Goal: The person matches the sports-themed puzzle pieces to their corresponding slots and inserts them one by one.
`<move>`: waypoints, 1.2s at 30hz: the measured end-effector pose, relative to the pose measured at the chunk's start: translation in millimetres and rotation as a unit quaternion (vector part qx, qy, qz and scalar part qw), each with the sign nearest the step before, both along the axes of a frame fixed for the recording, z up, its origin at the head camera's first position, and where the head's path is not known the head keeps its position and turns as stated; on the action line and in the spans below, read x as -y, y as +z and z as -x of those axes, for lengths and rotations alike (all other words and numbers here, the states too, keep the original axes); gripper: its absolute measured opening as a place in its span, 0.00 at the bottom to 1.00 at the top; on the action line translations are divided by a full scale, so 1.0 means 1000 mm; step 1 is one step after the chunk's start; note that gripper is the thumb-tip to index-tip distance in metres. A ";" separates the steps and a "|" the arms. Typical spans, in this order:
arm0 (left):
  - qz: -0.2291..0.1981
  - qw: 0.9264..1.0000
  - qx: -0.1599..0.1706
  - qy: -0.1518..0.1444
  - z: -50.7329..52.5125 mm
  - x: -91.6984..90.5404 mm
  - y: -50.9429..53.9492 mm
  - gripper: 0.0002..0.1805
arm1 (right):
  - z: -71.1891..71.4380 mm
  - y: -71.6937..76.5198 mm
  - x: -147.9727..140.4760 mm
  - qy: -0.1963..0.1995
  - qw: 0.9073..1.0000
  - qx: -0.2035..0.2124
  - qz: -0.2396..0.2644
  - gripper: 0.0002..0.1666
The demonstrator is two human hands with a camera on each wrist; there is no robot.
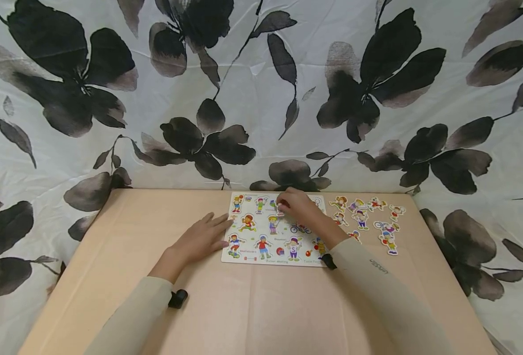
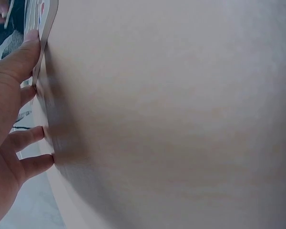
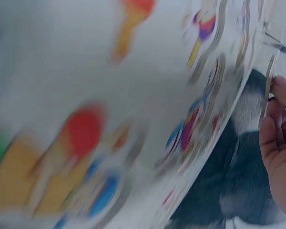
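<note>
A white puzzle board (image 1: 250, 240) with coloured pictures of children at sports lies at the far edge of the table. My left hand (image 1: 199, 239) is at its left edge, fingers spread and fairly straight. In the left wrist view the thumb (image 2: 25, 57) touches the board's rim (image 2: 48, 16), while other fingertips reach the tabletop. Above the upper middle of the board, my right hand (image 1: 300, 206) pinches a thin flat puzzle piece (image 3: 269, 86) between thumb and fingers. That piece appears edge-on in the right wrist view, so its picture is hidden.
Several loose picture pieces (image 1: 360, 219) are scattered on the table right of the board, one figure piece (image 1: 388, 242) nearest the front. The light wooden table (image 1: 265, 305) extends toward me. Behind it hangs a white cloth (image 1: 283, 113) with dark flowers.
</note>
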State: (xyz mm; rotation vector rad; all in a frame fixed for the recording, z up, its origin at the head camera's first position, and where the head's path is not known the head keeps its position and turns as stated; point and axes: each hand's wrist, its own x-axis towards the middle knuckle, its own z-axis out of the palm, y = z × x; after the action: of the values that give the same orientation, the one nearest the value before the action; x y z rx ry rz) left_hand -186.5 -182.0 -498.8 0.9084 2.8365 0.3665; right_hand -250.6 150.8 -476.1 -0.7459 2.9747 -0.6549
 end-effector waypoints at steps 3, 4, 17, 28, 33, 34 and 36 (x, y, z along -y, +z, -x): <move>0.004 1.000 0.000 -0.002 0.001 -0.001 0.001 0.38 | 0.008 -0.001 0.018 0.000 1.000 -0.002 -0.004 0.07; 0.005 1.000 -0.001 -0.002 0.002 -0.001 0.001 0.38 | 0.011 -0.002 0.023 0.002 1.000 -0.002 -0.006 0.06; 0.010 1.000 -0.008 -0.007 0.004 0.001 0.000 0.38 | 0.033 -0.017 0.061 0.009 0.998 0.022 -0.058 0.05; 0.011 1.000 -0.001 0.000 0.003 0.004 -0.001 0.38 | 0.033 -0.021 0.071 -0.006 0.997 0.056 -0.057 0.07; 0.007 1.000 -0.002 -0.003 0.004 0.003 -0.003 0.38 | 0.032 -0.022 0.067 -0.007 0.997 0.058 -0.046 0.07; 0.007 1.000 -0.002 -0.004 0.004 0.003 -0.003 0.38 | 0.032 -0.021 0.066 -0.006 0.998 0.052 -0.042 0.07; 0.008 1.000 -0.002 -0.005 0.004 0.002 -0.002 0.38 | 0.030 -0.015 0.061 -0.008 0.999 0.043 -0.026 0.08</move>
State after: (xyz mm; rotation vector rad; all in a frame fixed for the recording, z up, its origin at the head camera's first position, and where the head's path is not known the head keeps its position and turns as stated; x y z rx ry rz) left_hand -190.3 -183.6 -500.8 0.9213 2.8330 0.3412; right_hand -280.7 89.9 -491.3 -0.6727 2.9097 -0.5908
